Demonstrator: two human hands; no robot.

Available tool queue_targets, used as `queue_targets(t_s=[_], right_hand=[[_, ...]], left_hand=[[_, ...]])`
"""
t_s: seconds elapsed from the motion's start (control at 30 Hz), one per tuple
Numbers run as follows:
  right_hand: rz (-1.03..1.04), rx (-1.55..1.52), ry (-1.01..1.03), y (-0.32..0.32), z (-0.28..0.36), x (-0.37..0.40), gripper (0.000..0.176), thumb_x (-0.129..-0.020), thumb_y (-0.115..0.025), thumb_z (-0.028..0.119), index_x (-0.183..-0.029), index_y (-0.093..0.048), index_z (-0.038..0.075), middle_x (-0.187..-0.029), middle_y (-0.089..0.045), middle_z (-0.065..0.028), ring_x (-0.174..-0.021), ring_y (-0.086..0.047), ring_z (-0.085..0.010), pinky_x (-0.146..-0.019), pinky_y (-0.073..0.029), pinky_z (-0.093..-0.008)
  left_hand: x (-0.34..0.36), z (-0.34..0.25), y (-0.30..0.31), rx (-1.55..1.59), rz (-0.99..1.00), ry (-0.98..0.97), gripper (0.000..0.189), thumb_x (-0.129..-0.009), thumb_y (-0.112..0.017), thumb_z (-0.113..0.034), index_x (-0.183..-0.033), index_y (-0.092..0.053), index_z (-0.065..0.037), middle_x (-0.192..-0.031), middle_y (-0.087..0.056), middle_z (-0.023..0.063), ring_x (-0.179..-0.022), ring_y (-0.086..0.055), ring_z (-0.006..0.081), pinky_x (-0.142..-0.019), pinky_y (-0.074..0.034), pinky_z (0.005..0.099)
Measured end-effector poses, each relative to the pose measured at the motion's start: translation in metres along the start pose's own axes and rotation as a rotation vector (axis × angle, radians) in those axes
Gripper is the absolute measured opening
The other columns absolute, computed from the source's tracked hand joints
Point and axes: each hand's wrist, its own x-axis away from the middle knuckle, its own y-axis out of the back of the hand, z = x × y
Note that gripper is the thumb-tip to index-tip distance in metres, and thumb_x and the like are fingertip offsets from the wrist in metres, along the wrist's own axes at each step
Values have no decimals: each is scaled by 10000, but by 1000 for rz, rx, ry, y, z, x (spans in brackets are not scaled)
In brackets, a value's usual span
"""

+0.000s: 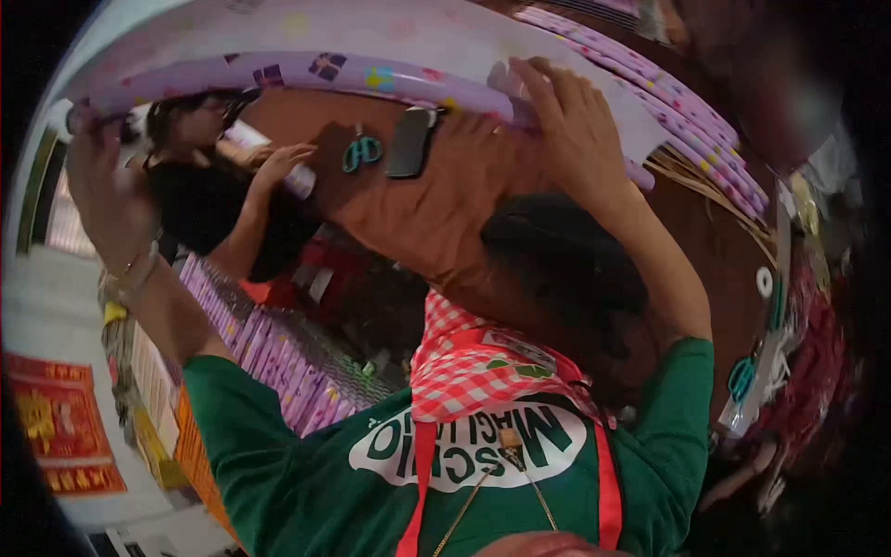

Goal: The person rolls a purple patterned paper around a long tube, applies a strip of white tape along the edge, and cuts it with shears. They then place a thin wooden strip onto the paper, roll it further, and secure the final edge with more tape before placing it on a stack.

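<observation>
A lilac roll of wrapping paper (pixel 306 71) with small gift-box prints stretches across the top of the view, its pale loose sheet (pixel 390 26) spread behind it. My left hand (pixel 111 186), slightly blurred, has its fingers curled on the roll's left end. Further right, my right hand (pixel 575 121) presses on the roll with bent fingers, palm against the paper. Teal-handled scissors (pixel 362 151) and a dark phone-like object (pixel 411 144) lie on the brown-covered table (pixel 390 218) between my arms.
Several finished lilac rolls (pixel 687 121) lie at the upper right, and more are stacked (pixel 269 357) at lower left. Across the left side, a co-worker in black (pixel 204 200) handles a small roll. A black bag-like item (pixel 557 246) and teal scissors (pixel 741 379) are on the right.
</observation>
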Motion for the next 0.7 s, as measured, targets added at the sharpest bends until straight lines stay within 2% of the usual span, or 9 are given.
queue_targets(t_s=[0.17,0.27,0.33,0.4,0.47,0.57,0.63,0.67,0.7], right_hand=[[265,140,-151,38,-63,104,439,-703,-675,137,-1104,-511,71,-1030,-532,-91,-920,-554,-268,-774,-465,-368],[377,205,-242,62,-101,169,417,-729,-667,144,-1109,-513,66,-1004,-538,-116,-908,-547,-305,-784,-467,-400],[651,77,-393,72,-124,213,393,-754,-653,146,-1109,-510,62,-997,-538,-139,-920,-533,-335,-793,-463,-425],[773,-27,-484,80,-124,237,350,-779,-640,128,-1093,-507,53,-992,-532,-152,-963,-511,-354,-820,-442,-431],[851,-69,-537,77,-128,259,332,-797,-627,115,-1100,-510,45,-1006,-527,-153,-992,-498,-343,-852,-421,-416],[843,-169,-594,78,-127,250,296,-791,-615,97,-1058,-525,5,-1001,-519,-157,-983,-493,-342,-851,-414,-399],[845,-178,-603,76,-123,251,296,-794,-620,108,-1059,-527,14,-1001,-520,-149,-988,-495,-337,-854,-416,-402],[836,-150,-593,75,-126,250,296,-797,-626,120,-1060,-530,24,-1001,-520,-142,-993,-498,-331,-857,-418,-404],[855,-153,-589,74,-127,249,296,-795,-628,127,-1054,-532,21,-1009,-519,-139,-990,-499,-327,-852,-420,-402]], left_hand=[[72,43,-217,823,241,445,297,-951,-475,-217,-1078,-550,41,-1005,-598,82,-904,-563,184,-718,-488,294],[153,64,-353,1640,160,921,269,-951,-475,-212,-1096,-550,2,-1048,-591,86,-945,-558,206,-779,-472,332],[217,47,-412,1470,64,1084,254,-923,-533,-203,-1135,-512,-64,-1035,-574,64,-955,-545,209,-859,-439,391],[261,37,-440,1318,108,1292,276,-920,-538,-201,-1154,-493,-63,-1034,-570,65,-888,-568,224,-791,-481,386],[290,60,-452,1287,244,1275,288,-916,-547,-217,-1131,-498,-32,-1001,-569,84,-853,-585,221,-761,-505,375],[256,27,-401,1033,600,1188,424,-902,-544,-373,-1059,-511,19,-953,-623,146,-872,-630,236,-721,-526,348],[226,20,-372,570,929,1130,481,-899,-516,-438,-1000,-539,32,-875,-653,166,-804,-654,259,-648,-531,332],[214,25,-367,174,1091,1089,439,-902,-519,-419,-960,-571,13,-754,-653,139,-716,-657,280,-592,-516,330],[214,26,-367,158,1090,1094,439,-902,-519,-419,-960,-571,13,-754,-653,139,-716,-657,280,-592,-516,330]])
